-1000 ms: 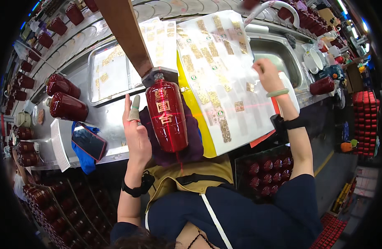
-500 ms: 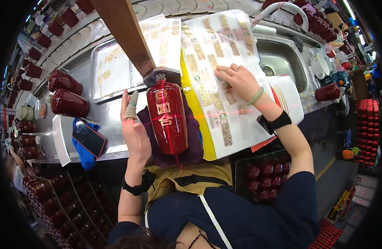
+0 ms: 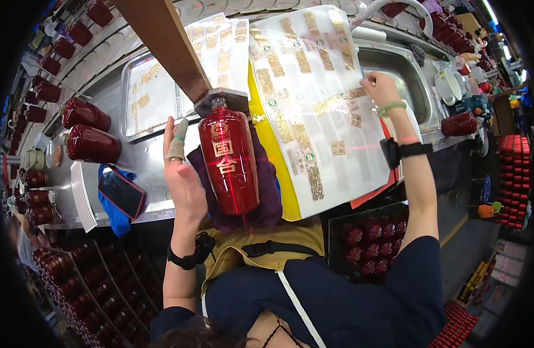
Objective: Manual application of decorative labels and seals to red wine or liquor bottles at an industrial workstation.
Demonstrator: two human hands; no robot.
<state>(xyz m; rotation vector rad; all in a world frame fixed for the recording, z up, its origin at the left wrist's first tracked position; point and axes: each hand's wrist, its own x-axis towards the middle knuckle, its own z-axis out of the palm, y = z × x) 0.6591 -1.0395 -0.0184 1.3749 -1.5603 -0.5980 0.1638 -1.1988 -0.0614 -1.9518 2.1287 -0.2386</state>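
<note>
A dark red glossy bottle (image 3: 230,168) with gold characters lies on a purple cloth (image 3: 270,200), its neck at a dark angular block (image 3: 220,100) under a wooden bar. My left hand (image 3: 188,188) is beside the bottle's left side, fingers stretched out, with a cloth cover on one finger. It holds nothing that I can see. To the right lies a stack of white sheets (image 3: 359,168) bearing gold decals and small green round marks. At its right edge my right hand (image 3: 384,90) pinches the end of a gold decal strip (image 3: 330,104), which slants across the top sheet.
Beyond the bottle is a metal tray (image 3: 127,101) with decal pieces. A sink (image 3: 403,72) is at the right. Two red bottles (image 3: 93,143), a phone (image 3: 122,191) on blue cloth and a white stack (image 3: 82,194) stand or lie at the left. Racked bottles (image 3: 371,240) are below.
My right hand has moved right from the middle of the sheets to their edge, drawing a decal strip off its place. My left hand stays open by the bottle. The view has shifted slightly.
</note>
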